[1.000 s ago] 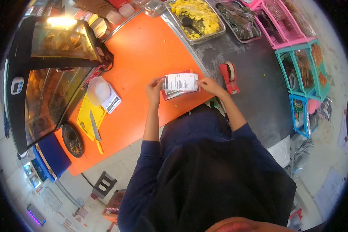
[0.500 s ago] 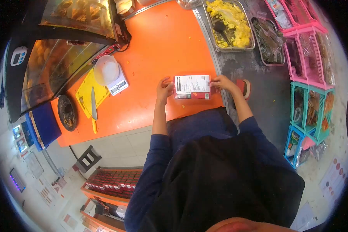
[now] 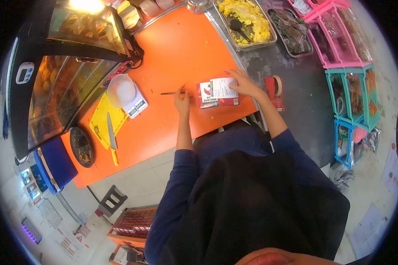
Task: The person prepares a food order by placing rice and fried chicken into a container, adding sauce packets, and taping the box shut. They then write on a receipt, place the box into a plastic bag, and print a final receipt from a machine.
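Observation:
A red box (image 3: pixel 227 102) lies on the orange counter (image 3: pixel 181 48) in front of me, with a white printed paper (image 3: pixel 222 88) on its top. My left hand (image 3: pixel 181 98) is left of the box, apart from it, its fingers closed on a thin dark pen-like item (image 3: pixel 168 93). My right hand (image 3: pixel 242 84) reaches over the box's right end, at the paper's edge, its fingers together on the paper.
At the left are a knife (image 3: pixel 112 132) on a yellow board (image 3: pixel 99 115), a scale (image 3: pixel 136 105) with a white bowl (image 3: pixel 121 90), and a black dish (image 3: pixel 82 147). To the right are a yellow food tray (image 3: pixel 274 37), a tape roll (image 3: pixel 277 86) and stacked baskets (image 3: pixel 347 66).
My left hand has left the box and now holds the thin item. The paper is shifted right, baring print on the box's left, and my right hand has moved up. The view has turned slightly.

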